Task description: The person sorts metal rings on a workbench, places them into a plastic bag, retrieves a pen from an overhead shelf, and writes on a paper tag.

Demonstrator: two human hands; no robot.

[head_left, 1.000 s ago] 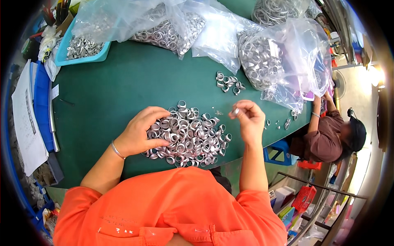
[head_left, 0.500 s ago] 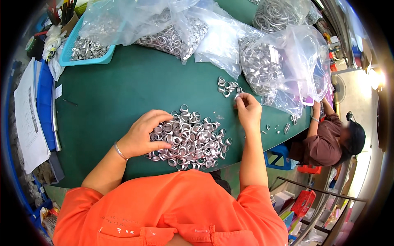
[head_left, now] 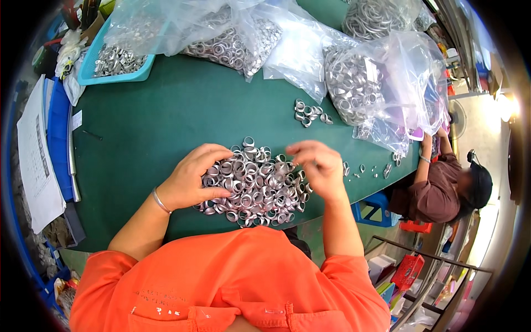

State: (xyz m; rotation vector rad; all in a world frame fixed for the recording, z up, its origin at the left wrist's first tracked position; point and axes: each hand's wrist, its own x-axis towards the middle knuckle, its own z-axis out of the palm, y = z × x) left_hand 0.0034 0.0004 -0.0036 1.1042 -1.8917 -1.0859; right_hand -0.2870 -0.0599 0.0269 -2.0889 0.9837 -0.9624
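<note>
A workroom with a bright lamp (head_left: 508,106) and a shelf rack (head_left: 431,260) at the right surrounds a green table (head_left: 166,110). On the table's near side, toward the person's orange shirt (head_left: 232,276), lies a pile of silver-grey rings (head_left: 254,191), heaped and turned every way.

The left hand (head_left: 193,176) rests at the pile's left edge, thumb and fingers spread wide in a curve, the fingertips against the outer rings. A bangle (head_left: 160,200) circles that wrist. The right hand (head_left: 322,169) is over the pile's right edge, fingers bent and reaching leftward; they are blurred, and I cannot tell whether they hold a ring.

Beyond the right hand sits a small cluster (head_left: 310,113) of rings, well apart from the pile. Just past it stands a clear bag (head_left: 354,83) full of rings; a second bag (head_left: 224,47) lies farther left, near a light-blue basket (head_left: 119,78) of small metal parts. Papers (head_left: 37,160) lie at the table's left end. At the right end, a co-worker in a brown top (head_left: 437,191) reaches toward the table, near a blue stool (head_left: 381,207).
</note>
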